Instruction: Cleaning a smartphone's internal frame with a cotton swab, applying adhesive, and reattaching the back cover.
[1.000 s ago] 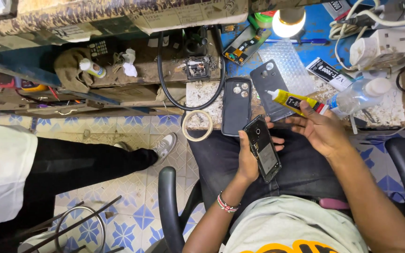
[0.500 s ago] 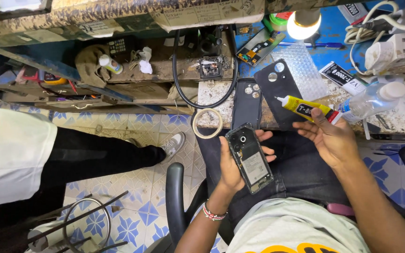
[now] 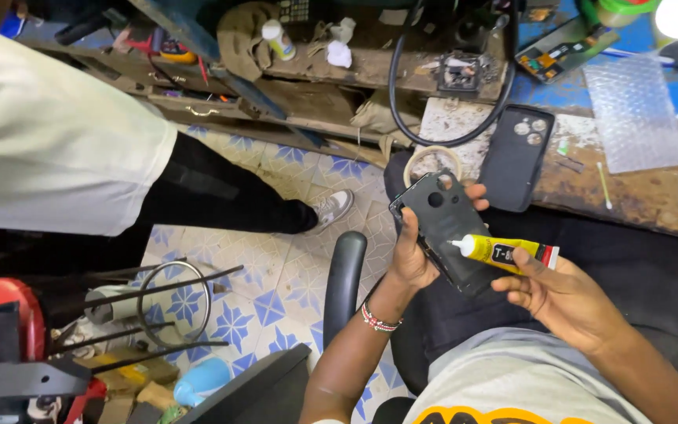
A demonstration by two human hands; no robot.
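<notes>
- Holding a yellow glue tube [image 3: 504,253] by its tail end, the right hand [image 3: 563,294] keeps a closed grip on it; the tube's long axis runs 3 to 9 o'clock, white nozzle leading.
- Left hand [image 3: 411,255] wraps a closed grip round a dark phone back [image 3: 449,232], whose long axis runs 11 to 5 o'clock; the nozzle tip touches or sits just over its middle.
- Farther, at 1 o'clock, a dark phone case [image 3: 515,157] lies on the worktop [image 3: 621,192], beside a tape ring [image 3: 431,163].
</notes>
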